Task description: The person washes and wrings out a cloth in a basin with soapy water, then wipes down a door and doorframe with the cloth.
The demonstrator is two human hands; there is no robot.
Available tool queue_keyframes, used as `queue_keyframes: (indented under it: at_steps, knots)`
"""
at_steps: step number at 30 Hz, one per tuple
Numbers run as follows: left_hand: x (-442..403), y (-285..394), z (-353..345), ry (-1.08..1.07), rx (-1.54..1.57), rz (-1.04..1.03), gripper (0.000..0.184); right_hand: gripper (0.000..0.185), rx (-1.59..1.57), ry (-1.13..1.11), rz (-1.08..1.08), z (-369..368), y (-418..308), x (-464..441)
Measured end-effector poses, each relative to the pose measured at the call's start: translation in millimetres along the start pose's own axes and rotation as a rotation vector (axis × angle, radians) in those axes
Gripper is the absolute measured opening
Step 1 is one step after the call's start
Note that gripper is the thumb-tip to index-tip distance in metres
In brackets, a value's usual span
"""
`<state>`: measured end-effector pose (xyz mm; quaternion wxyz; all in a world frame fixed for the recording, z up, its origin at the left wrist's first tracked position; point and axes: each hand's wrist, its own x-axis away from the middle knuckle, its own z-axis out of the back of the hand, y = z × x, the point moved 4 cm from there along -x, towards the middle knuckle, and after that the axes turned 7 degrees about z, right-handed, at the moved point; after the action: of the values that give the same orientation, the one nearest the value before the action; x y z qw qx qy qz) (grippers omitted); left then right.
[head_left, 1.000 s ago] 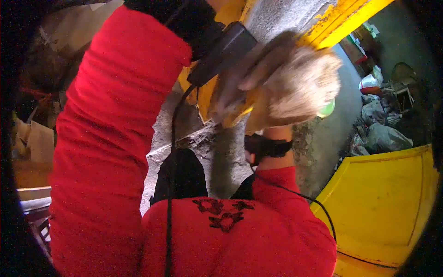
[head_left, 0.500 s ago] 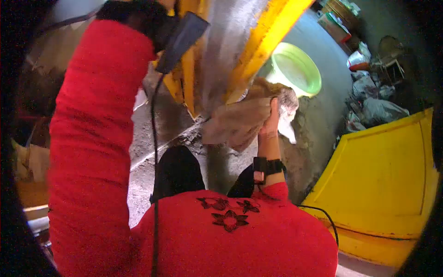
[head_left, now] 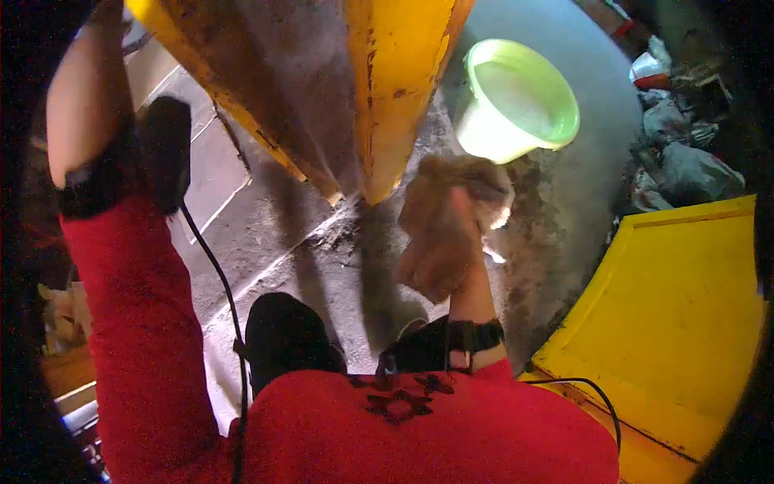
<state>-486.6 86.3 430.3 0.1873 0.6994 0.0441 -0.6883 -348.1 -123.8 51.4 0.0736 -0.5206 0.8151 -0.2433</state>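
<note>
A wet-looking brown cloth (head_left: 439, 250) is bunched in my right hand (head_left: 463, 214), low over the floor and just below a pale green bucket (head_left: 524, 101). Whitish liquid shows inside the bucket. My left arm stretches up at the upper left, and my left hand (head_left: 113, 16) is at the frame's top edge, dark and mostly cut off, so its fingers cannot be made out. It is nearest to the yellow-edged panel (head_left: 242, 121), whose lower corner points down at the floor. A second yellow edge (head_left: 403, 89) stands beside it.
On the right lies a large yellow panel (head_left: 661, 298). Behind it are plastic bags (head_left: 693, 173) and clutter. Black cables hang from devices on both wrists, one crossing the left side, one looping at the lower right. My knees are below the cloth.
My left hand has moved up and left, away from the middle. The cloth in my right hand has come off the yellow frame and hangs lower. The bucket has come fully into view.
</note>
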Motion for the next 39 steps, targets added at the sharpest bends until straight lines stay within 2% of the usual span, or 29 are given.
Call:
queue_keyframes:
  at_steps: [3, 6, 7, 10, 13, 16, 18, 20, 23, 25, 28, 29, 30, 31, 32, 34, 36, 38, 39]
  knots:
    - [5, -3, -4, -0.066, 0.001, -0.031, 0.055, 0.061, 1.021, 0.043, -0.015, 31, 19, 21]
    - [5, 3, -11, -0.129, 0.024, -0.051, 0.056, 0.064, 1.728, 0.255, -0.308, 3, 14, 22]
    - [5, 6, -15, -0.146, 0.029, -0.056, 0.056, 0.063, 1.466, 0.282, -0.253, 0, 11, 27]
    - [-1, 3, -19, -0.235, 0.104, -0.092, 0.057, 0.065, 0.990, 0.341, -0.069, 12, 10, 38]
    - [-3, 4, -14, -0.358, 0.240, -0.110, 0.058, 0.063, 0.456, 0.339, -0.109, -4, 0, 58]
    - [-23, -13, -22, -0.327, 0.264, -0.125, 0.058, 0.061, 0.346, 0.339, -0.072, 8, 11, 72]
    - [-21, -2, -18, -0.119, 0.188, 0.047, 0.057, 0.062, 0.295, 0.373, 0.007, 17, 22, 86]
    - [-29, -25, -15, -0.152, -0.515, -0.452, 0.056, 0.061, 0.371, 0.427, 0.018, 18, 25, 99]
    - [-21, -72, 16, -0.304, -0.273, 0.081, 0.055, 0.058, 0.685, 0.516, -0.079, 15, 18, 118]
    - [-23, -61, 28, -0.316, -0.096, 0.204, 0.054, 0.059, 0.917, 0.556, -0.156, 13, 11, 132]
    - [-18, -7, 35, -0.362, 0.075, 0.300, 0.049, 0.063, 1.287, 0.479, -0.034, -39, -13, 141]
    - [-11, 0, 48, -0.393, 0.071, 0.363, 0.047, 0.064, 1.201, 0.449, -0.088, -48, -14, 143]
    - [9, -1, 67, -0.382, 0.000, 0.544, 0.039, 0.066, 1.170, 0.442, -0.101, -79, -26, 146]
    - [63, -2, 100, -0.710, 0.059, 0.792, 0.030, 0.067, 1.165, 0.405, -0.102, -139, -54, 147]
    - [91, 18, 116, -1.032, 0.011, 0.857, 0.029, 0.069, 1.131, 0.386, -0.116, -172, -62, 150]
    - [121, 59, 141, -1.409, 0.245, 1.002, 0.036, 0.073, 0.917, 0.249, -0.142, -211, -64, 154]
    - [96, 91, 154, -1.361, 0.329, 0.871, 0.044, 0.076, 0.815, 0.118, -0.172, -243, -64, 166]
    - [71, 102, 161, -1.456, 0.381, 1.066, 0.046, 0.079, 0.837, -0.011, -0.206, -274, -68, 175]
    - [59, 107, 163, -1.501, 0.411, 1.159, 0.047, 0.077, 0.726, -0.052, -0.208, -300, -75, 180]
